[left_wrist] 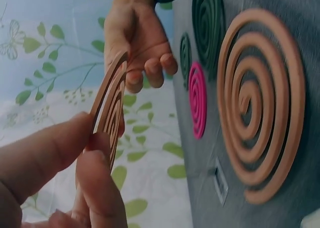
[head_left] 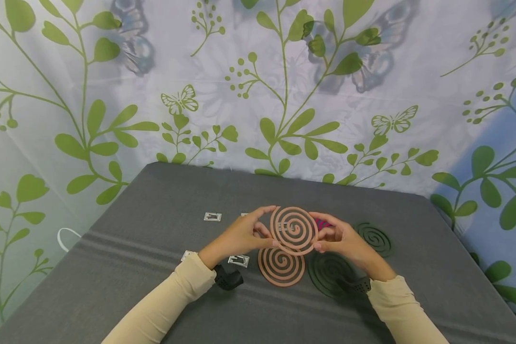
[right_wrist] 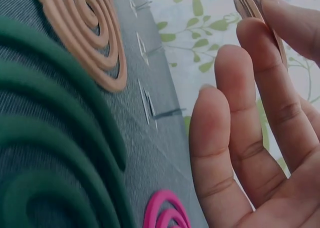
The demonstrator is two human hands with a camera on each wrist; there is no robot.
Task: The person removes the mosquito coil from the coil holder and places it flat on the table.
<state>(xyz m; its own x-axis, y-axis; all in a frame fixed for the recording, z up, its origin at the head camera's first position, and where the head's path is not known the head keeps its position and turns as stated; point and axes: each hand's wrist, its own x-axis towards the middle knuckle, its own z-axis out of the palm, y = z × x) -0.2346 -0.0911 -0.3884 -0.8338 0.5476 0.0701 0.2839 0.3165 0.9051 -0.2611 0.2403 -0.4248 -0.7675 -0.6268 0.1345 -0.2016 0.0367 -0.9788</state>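
Observation:
A tan mosquito coil [head_left: 295, 230] is held up above the table between both hands, its flat face toward the head camera. My left hand [head_left: 243, 233] pinches its left edge with thumb and fingers. On the opposite edge, the right hand [head_left: 341, 237] pinches it between thumb and forefinger. In the right wrist view, the other fingers [right_wrist: 210, 123] are spread away from the rim. Below lies a second tan mosquito coil [left_wrist: 296, 98], flat on the grey tabletop. To its right are a large dark green coil [head_left: 316, 282] and a smaller green one [head_left: 373, 239]. A pink coil [left_wrist: 198, 100] lies behind the right hand.
Several small metal coil stands [head_left: 212, 217] lie on the left part of the grey cloth-covered table [head_left: 124, 267]. One stand [head_left: 239, 260] is close to the left wrist. Behind the table hangs a leaf-and-butterfly patterned curtain [head_left: 223, 119].

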